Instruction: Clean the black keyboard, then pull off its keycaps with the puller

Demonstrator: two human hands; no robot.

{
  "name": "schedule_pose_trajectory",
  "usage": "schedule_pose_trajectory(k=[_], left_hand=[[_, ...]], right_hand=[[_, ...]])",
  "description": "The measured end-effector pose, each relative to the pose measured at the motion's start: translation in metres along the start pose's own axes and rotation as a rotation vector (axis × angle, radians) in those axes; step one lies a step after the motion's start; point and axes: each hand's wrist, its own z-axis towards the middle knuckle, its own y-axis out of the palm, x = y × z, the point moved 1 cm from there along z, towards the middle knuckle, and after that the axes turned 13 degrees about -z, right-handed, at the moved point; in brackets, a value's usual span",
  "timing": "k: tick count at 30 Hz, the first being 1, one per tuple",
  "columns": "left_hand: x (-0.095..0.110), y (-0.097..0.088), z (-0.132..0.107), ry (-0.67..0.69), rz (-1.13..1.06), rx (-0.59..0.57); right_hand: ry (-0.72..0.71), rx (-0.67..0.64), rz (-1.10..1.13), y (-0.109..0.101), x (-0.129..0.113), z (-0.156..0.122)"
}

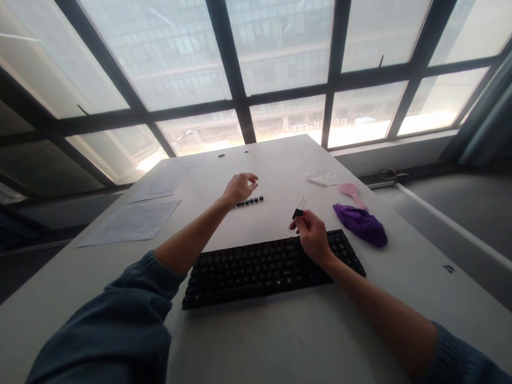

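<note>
A black keyboard (270, 268) lies on the white table (276, 338) in front of me. My right hand (313, 236) hovers over the keyboard's far right part, fingers pinched on a small black keycap puller with wire loops (299, 209). My left hand (240, 187) is raised beyond the keyboard, fingers curled in a pinch; what it holds, if anything, is too small to make out. Just under it a short row of loose black keycaps (249, 201) lies on the table.
A purple cloth (361, 223), a pink brush (350, 191) and a white crumpled thing (322, 177) lie at the right. Paper sheets (133, 221) lie at the left. A large window with dark frames (237, 110) stands behind the table.
</note>
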Motion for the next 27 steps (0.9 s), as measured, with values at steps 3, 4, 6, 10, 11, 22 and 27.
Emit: schedule_pose_trajectory(k=[3,4,6,10,11,22,27], left_hand=[[0.040,0.002,-0.044,0.139,-0.062,-0.062],[0.052,0.006,-0.062,0.184,-0.080,-0.087],[0.073,0.018,-0.096,0.235,-0.117,-0.126],[0.092,0.046,-0.141,0.197,-0.203,-0.170],[0.092,0.052,-0.147,0.179,-0.226,-0.167],[0.076,0.086,-0.154,0.159,-0.425,-0.077],[0.072,0.090,-0.154,0.162,-0.432,-0.071]], right_hand=[[0.017,0.031,0.003,-0.003,0.000,0.005],[0.020,0.027,-0.005,-0.004,-0.001,0.006],[0.014,-0.004,-0.022,-0.007,-0.003,0.006],[-0.039,-0.063,-0.102,-0.011,-0.006,0.003],[-0.054,-0.067,-0.125,-0.012,-0.005,0.002],[-0.080,-0.136,-0.201,-0.010,0.001,0.002],[-0.081,-0.186,-0.208,-0.011,0.003,0.003]])
